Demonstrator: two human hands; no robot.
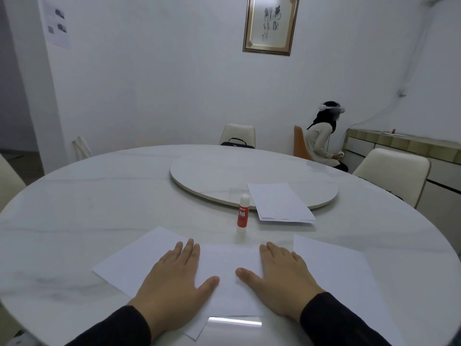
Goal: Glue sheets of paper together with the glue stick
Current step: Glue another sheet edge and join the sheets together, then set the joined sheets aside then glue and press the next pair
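We sit at a round white marble bench (99,196) with a turntable (212,171) at its middle. Cream chairs (238,133) ring it, a framed calligraphy (270,23) hangs on the white wall (149,83), and a low sideboard (399,143) stands at right.

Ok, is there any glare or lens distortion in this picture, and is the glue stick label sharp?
Head view: a bright strip of glare sits on the table near its front edge, between the wrists; the wide lens bows the table rim and the wall lines; lighting is soft and even, with faint shadows; the glue stick label is slightly blurred but readable.
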